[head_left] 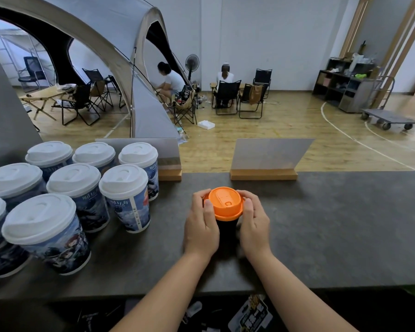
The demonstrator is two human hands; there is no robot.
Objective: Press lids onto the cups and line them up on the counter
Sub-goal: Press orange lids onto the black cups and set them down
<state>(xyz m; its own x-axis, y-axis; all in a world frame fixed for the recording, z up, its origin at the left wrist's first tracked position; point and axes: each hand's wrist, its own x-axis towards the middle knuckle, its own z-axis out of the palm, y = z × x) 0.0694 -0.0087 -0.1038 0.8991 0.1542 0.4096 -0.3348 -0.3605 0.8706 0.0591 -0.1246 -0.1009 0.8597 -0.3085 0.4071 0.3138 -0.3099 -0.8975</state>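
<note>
Your left hand [201, 226] and right hand [253, 225] both wrap the dark cup [227, 230] standing mid-counter [333, 224], fingers curled round its upper wall and thumbs bearing on the rim of the orange lid [225, 203]. The lid sits level to the eye; whether it has fully seated all round cannot be told.

Handling, as judged: a thin-walled cup that will likely buckle if squeezed at mid-height — keep your hold high, just under the rim where the wall is stiffest, and press on the lid's outer edge rather than its domed centre. The lid looks like stiff plastic, smooth and probably a little slippery. Whether the cup is filled cannot be seen, so treat it as if it could spill.

To your left stand the white-lidded cups [127, 200], close-packed in rows. Their sleeves carry printed illustration and a vertical line of characters — too small to read reliably. No brand is legible on the orange lid
</note>
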